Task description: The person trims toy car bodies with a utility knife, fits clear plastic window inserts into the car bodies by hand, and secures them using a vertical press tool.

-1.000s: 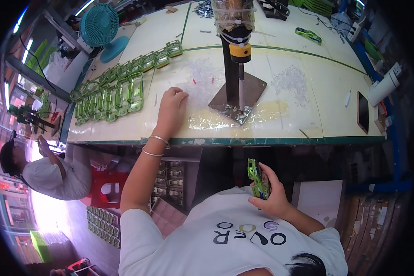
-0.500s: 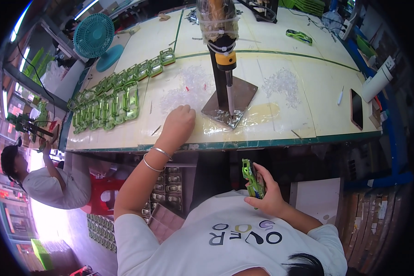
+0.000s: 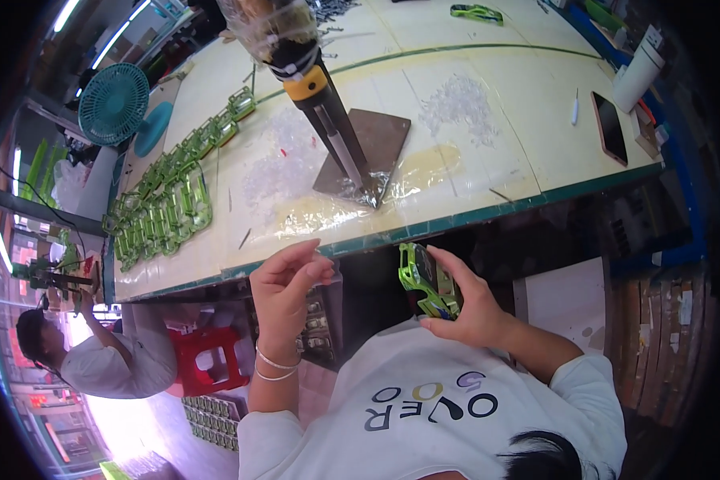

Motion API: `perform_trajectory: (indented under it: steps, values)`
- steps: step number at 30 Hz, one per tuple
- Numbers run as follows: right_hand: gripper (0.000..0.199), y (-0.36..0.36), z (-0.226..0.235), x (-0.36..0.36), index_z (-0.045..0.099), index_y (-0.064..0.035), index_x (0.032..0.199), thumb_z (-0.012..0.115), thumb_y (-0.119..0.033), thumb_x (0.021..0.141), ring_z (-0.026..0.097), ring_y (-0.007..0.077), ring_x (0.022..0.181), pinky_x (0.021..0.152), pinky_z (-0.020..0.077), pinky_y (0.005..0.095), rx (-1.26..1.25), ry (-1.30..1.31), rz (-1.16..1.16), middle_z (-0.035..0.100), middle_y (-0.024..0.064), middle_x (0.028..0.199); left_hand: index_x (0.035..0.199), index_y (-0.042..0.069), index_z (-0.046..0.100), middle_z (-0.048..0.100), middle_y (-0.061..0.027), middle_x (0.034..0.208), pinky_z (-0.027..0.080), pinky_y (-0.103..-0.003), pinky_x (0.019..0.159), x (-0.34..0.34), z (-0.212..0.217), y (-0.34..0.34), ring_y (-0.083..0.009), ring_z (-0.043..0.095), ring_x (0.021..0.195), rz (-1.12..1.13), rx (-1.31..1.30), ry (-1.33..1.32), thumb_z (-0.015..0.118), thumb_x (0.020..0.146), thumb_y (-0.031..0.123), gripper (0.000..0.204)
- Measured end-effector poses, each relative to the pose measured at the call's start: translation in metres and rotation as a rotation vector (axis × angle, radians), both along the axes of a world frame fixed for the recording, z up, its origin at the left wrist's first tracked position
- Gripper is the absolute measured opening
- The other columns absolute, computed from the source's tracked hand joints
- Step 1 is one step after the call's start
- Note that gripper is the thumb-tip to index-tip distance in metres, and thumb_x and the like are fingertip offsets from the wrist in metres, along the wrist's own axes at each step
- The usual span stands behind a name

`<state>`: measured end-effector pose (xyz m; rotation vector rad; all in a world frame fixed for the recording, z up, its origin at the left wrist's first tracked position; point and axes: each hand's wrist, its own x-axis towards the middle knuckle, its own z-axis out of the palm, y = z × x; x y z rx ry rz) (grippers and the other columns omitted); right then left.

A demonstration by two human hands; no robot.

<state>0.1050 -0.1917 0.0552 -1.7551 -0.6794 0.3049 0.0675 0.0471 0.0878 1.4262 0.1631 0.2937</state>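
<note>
Green car-shaped shell point(image 3: 412, 276) clamped in the right hand point(image 3: 480, 310), just off the near edge of the counter point(image 3: 528, 160).
The shell juts leftward between the right fingers, on its upper side, and the thumb, below; the left hand point(image 3: 284, 292) hovers beside it, fingers curled toward the thumb, whether gripping anything I cannot tell. Black, yellow and purple lettering crosses the white shirt point(image 3: 336, 432).

1 held green shell point(image 3: 414, 278), 1 lone green shell point(image 3: 477, 14) far back; left shell rows point(image 3: 170, 214) overlap, uncountable. 2 clear-bit piles point(image 3: 460, 108), 2 red bits point(image 3: 284, 152), 2 bracelets point(image 3: 277, 377), 1 fan point(image 3: 114, 104), 1 phone point(image 3: 610, 128), 1 white bottle point(image 3: 640, 72), 1 red stool point(image 3: 232, 350), 1 co-worker point(image 3: 120, 366).
</note>
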Motion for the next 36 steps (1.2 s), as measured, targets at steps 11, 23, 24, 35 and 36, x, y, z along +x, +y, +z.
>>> perform_trajectory:
  steps: [11, 23, 24, 35, 36]
  values:
    - [0.071, 0.007, 0.012, 0.006, 0.039, -0.0003, 0.119, 0.067, -0.003, 0.054, 0.054, 0.0293, 0.088, 0.075, 0.0454, 0.0337, 0.022, -0.308, 0.013, 0.05, 0.017, 0.103, 0.09, 0.001, 0.062, 0.05, -0.0053, 0.072, 0.036, -0.023, 0.054, -0.01, 0.02, -0.05, -0.0135, 0.046, 0.063, -0.159, 0.557, -0.308, 0.066, 0.061, -0.007, 0.031]
    - [0.071, 0.002, 0.007, 0.013, 0.042, -0.0003, 0.117, 0.065, 0.0, 0.049, 0.052, 0.0317, 0.087, 0.075, 0.0437, 0.0367, -0.008, -0.479, -0.009, 0.051, 0.0158, 0.097, 0.091, 0.003, 0.062, 0.048, -0.0044, 0.068, 0.036, -0.026, 0.051, -0.009, 0.025, -0.051, -0.0174, 0.045, 0.06, -0.198, 0.808, -0.282, 0.069, 0.056, -0.005, 0.037]
    - [0.071, 0.002, 0.006, 0.013, 0.042, -0.0002, 0.117, 0.065, -0.001, 0.05, 0.052, 0.032, 0.088, 0.076, 0.0436, 0.0368, 0.001, -0.438, -0.004, 0.051, 0.016, 0.097, 0.091, 0.003, 0.062, 0.048, -0.0044, 0.068, 0.036, -0.026, 0.051, -0.008, 0.02, -0.051, -0.0174, 0.045, 0.06, -0.203, 0.806, -0.284, 0.069, 0.056, -0.005, 0.037]
    - [0.073, 0.008, -0.001, -0.001, 0.036, -0.0029, 0.122, 0.065, -0.004, 0.055, 0.05, 0.0301, 0.087, 0.074, 0.0429, 0.0353, -0.045, -0.424, -0.016, 0.047, 0.0142, 0.098, 0.107, 0.0, 0.054, 0.049, -0.0071, 0.08, 0.039, -0.028, 0.07, -0.028, -0.033, -0.057, -0.0189, 0.046, 0.078, 0.0, 0.638, -0.308, 0.055, 0.079, 0.011, 0.03]
    - [0.073, 0.011, 0.001, 0.0, 0.036, -0.0029, 0.122, 0.065, -0.004, 0.055, 0.05, 0.0301, 0.087, 0.074, 0.0429, 0.0353, -0.05, -0.434, -0.028, 0.047, 0.0142, 0.098, 0.109, -0.001, 0.051, 0.051, -0.0085, 0.084, 0.041, -0.028, 0.074, -0.027, -0.036, -0.062, -0.0192, 0.049, 0.084, 0.074, 0.519, -0.26, 0.052, 0.081, 0.011, 0.031]
